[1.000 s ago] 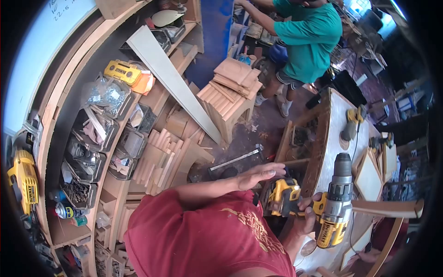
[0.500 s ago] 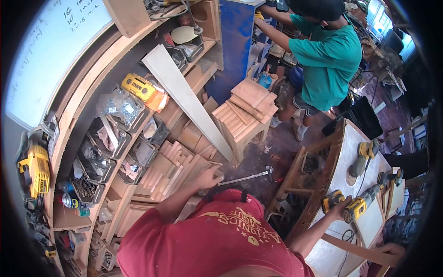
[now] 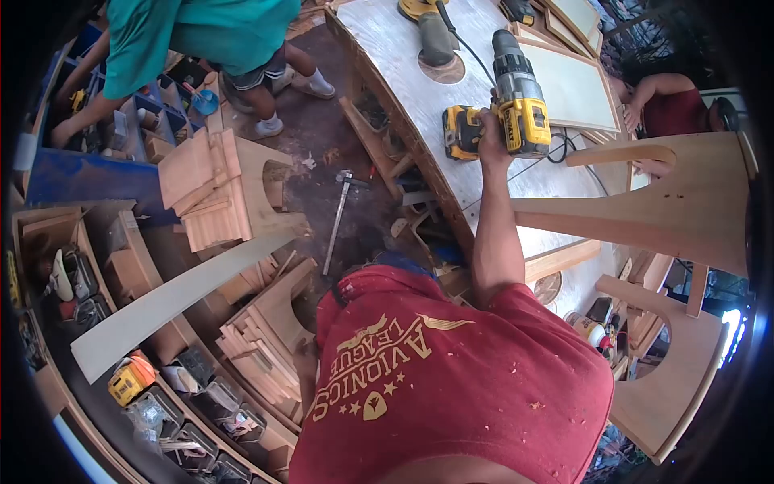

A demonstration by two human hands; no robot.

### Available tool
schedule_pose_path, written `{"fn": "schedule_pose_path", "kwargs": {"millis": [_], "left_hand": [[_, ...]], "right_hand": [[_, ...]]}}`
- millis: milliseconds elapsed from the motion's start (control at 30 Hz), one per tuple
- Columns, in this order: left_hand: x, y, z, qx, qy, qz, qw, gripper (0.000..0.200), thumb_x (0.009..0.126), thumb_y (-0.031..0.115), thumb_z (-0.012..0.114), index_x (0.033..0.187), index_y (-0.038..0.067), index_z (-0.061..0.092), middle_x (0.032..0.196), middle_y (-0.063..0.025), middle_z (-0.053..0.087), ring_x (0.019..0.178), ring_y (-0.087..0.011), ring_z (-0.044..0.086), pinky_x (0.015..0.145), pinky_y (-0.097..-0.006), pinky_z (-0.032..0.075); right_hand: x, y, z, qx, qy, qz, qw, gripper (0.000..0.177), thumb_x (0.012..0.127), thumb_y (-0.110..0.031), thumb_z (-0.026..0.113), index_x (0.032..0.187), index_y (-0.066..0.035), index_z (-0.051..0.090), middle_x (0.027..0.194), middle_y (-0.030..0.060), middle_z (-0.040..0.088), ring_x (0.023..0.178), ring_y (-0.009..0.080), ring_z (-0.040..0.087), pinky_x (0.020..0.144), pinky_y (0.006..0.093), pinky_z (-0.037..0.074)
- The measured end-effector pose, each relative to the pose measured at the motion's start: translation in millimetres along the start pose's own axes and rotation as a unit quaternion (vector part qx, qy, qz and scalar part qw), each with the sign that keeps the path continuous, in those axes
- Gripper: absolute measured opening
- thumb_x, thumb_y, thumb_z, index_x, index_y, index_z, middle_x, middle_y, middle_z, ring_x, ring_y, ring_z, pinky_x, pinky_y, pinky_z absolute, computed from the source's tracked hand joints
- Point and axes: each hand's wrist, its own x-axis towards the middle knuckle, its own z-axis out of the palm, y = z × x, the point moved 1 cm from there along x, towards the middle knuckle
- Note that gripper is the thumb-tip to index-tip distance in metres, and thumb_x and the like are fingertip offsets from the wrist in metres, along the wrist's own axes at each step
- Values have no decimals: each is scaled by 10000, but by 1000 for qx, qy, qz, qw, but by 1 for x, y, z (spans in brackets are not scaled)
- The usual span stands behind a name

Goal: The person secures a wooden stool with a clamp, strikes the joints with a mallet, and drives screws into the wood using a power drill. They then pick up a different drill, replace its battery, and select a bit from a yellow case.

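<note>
My right hand (image 3: 493, 147) is wrapped round the grip of a yellow and black cordless drill (image 3: 526, 123). The drill is held over the white-topped workbench (image 3: 395, 60), its chuck pointing to the far side. Close to it, a yellow sander (image 3: 438, 39) with a cable rests by a round mark on the benchtop. My left arm (image 3: 306, 363) hangs beside my red shirt, near a stack of wooden strips (image 3: 254, 355); its fingers are hidden.
A co-worker in a green shirt (image 3: 218, 36) stands at a blue cabinet (image 3: 97, 181). Another person (image 3: 677, 105) is at the far right. Curved wooden panels (image 3: 677, 206) jut in at right. A metal bar clamp (image 3: 337, 222) lies on the floor. A long pale board (image 3: 177, 302) leans across the shelves.
My view has swung to the right, so the bench and drill now sit nearer the middle. The drill stays in my right hand. My left hand has dropped back beside my body.
</note>
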Motion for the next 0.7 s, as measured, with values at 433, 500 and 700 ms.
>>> {"fn": "schedule_pose_path", "kwargs": {"millis": [433,500,700], "left_hand": [[14,8,-8,-59,108,-10,992,605,893,351,666,1291,-86,539,1020,-224,701,935,-259,678,826,-349,526],[15,-10,6,-78,109,-33,990,610,882,367,673,1278,-82,554,1044,-246,696,979,-294,682,851,-366,526],[13,-23,27,-50,62,-54,995,514,856,374,683,1215,8,637,1077,-202,703,1017,-304,679,876,-394,518]], "right_hand": [[-23,69,9,-137,21,-43,989,346,944,-354,565,991,-40,703,910,108,722,821,250,691,768,350,527],[-28,84,9,-145,48,109,982,414,925,-405,607,917,-4,712,841,92,718,792,248,687,755,354,521],[-26,74,12,-73,39,134,987,462,930,-429,603,1007,15,708,917,135,726,844,259,695,782,368,521]]}}
